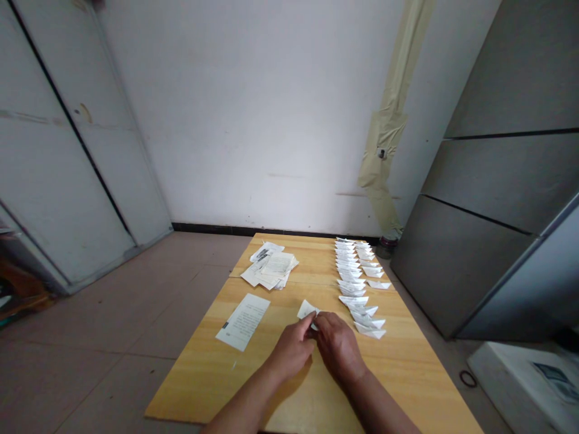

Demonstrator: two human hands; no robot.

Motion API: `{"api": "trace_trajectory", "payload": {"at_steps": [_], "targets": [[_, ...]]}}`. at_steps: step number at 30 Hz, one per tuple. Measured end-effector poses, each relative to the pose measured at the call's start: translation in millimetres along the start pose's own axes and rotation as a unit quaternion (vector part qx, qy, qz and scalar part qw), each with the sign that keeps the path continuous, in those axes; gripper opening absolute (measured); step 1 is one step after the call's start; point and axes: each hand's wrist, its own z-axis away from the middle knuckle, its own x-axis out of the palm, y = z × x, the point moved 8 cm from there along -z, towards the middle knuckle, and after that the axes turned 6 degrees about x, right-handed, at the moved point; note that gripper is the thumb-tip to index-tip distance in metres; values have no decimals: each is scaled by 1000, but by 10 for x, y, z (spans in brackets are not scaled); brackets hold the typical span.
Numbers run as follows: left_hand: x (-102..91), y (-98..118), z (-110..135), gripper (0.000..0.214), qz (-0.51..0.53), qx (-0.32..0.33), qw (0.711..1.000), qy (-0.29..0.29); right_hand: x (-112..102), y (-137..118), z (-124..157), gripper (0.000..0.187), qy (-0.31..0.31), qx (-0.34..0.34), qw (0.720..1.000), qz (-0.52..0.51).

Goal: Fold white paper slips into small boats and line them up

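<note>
Both of my hands meet at the middle of a wooden table (253,386). My left hand (292,349) and my right hand (337,346) have their fingers closed on a small folded white paper (307,310), which sticks out just beyond the fingertips. To the left of my hands a printed sheet (243,321) lies flat. A loose pile of printed sheets (270,266) sits farther back. Along the right side of the table runs a row of several folded white paper boats (355,283).
The table stands on a tiled floor (113,325) facing a white wall. Grey metal cabinets (493,199) rise at the right and pale cabinet doors (54,181) at the left. A white box (534,386) lies on the floor at lower right.
</note>
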Motion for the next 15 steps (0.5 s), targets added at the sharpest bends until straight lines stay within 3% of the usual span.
{"api": "trace_trajectory", "payload": {"at_steps": [3,6,11,15], "targets": [[-171,37,81,70,-198,-3,980,27,-11,30,28,17,-8,-26,999,21],[-280,161,118,59,-334,49,941,28,-41,72,66,21,-25,-33,999,32],[-188,205,94,36,-371,149,917,-19,-30,178,107,26,-52,6,998,-28],[-166,140,45,25,-343,160,925,-11,-51,247,76,24,-55,51,992,-102]]}}
